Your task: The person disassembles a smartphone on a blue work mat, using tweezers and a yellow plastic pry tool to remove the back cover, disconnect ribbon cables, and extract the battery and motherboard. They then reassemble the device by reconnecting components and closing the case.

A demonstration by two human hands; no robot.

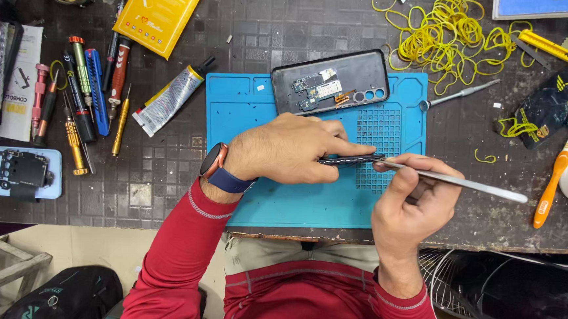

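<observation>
Because it is held on edge, the thin dark phone part (pixel 350 159) shows only as a narrow black strip, and from here I can't tell whether it is a screen or a frame. It sits just above the blue work mat (pixel 247 111), over the mat's gridded patch, pinched along its length by the left hand (pixel 284 150), whose fingers (pixel 347 148) are closed around it. The right hand (pixel 413 200) is closed on a slim metal pry tool (pixel 460 183), its tip touching the strip's right end.

I'd judge the part light, flat and stiff but brittle, likely to crack if bent or squeezed across its face, so the long edges look like the safest place to grip. Its smooth sides could slip.

Further back on the mat lies an opened phone shell (pixel 331 82) with its circuit board exposed. Screwdrivers (pixel 81 94), a glue tube (pixel 169 97) and yellow rubber bands (pixel 442 38) lie scattered on the table (pixel 164 178).
</observation>
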